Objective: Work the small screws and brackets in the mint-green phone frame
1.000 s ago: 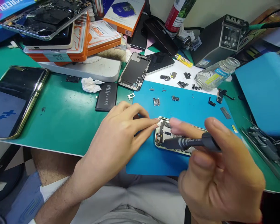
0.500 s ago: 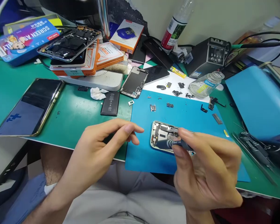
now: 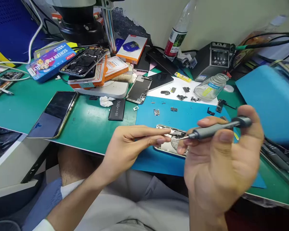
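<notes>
I have my right hand (image 3: 221, 166) closed around a slim grey metal precision screwdriver (image 3: 214, 129), gripped between thumb and fingers and held nearly level, its fine tip pointing left toward my other hand. My left hand (image 3: 132, 144) is loosely pinched, forefinger and thumb stretched out together, their tips just beside the screwdriver tip; whether a screw sits between them is too small to tell.

Beneath both hands lies the opened silver-framed phone body (image 3: 170, 141), flat on the blue rubber work mat (image 3: 195, 112) at the near edge of the green bench mat (image 3: 91, 122). I judge this phone body to be light and stiff but fragile inside, with exposed boards and flex cables, so it is best steadied by its metal frame edges, never by the internals. The screwdriver is light and its knurled shaft gives a sure grip. Small loose metal parts (image 3: 156, 112) lie on the blue mat beyond the phone, well apart from my fingers; a black battery (image 3: 117, 109) rests on the green mat to the left.

Compared with half a second ago, the screwdriver has lifted off the phone's interior and now hangs above it, and my left hand has moved in from the left to meet the tip.
</notes>
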`<state>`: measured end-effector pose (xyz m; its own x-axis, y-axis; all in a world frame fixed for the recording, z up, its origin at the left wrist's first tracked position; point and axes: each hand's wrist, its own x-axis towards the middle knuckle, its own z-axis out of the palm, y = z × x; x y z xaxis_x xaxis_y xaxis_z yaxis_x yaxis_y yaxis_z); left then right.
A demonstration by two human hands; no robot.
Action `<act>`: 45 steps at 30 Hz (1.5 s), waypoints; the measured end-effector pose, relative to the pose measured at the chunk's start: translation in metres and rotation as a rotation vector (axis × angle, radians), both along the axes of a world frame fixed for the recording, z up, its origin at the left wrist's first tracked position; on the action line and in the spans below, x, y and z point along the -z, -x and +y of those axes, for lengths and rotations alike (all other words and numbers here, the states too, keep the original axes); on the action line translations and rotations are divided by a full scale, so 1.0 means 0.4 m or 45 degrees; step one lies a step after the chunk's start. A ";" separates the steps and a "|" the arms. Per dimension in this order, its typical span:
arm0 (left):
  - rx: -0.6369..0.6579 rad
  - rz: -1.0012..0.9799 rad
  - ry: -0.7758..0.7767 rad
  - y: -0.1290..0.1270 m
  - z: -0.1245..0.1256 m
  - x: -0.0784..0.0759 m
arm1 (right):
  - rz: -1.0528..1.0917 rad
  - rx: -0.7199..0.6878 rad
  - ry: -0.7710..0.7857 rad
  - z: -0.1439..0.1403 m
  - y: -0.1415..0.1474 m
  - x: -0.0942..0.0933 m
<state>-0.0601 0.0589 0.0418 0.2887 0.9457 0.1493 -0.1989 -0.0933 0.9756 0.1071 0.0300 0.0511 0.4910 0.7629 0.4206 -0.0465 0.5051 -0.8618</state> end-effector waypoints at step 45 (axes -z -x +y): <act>0.101 0.177 -0.357 0.004 -0.005 0.033 | 0.083 0.053 0.204 0.005 0.014 0.028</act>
<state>-0.0618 0.0569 0.0287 0.3958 0.8471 0.3547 -0.0826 -0.3518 0.9324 0.1015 0.0322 0.0401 0.5461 0.7958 0.2618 -0.0867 0.3645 -0.9272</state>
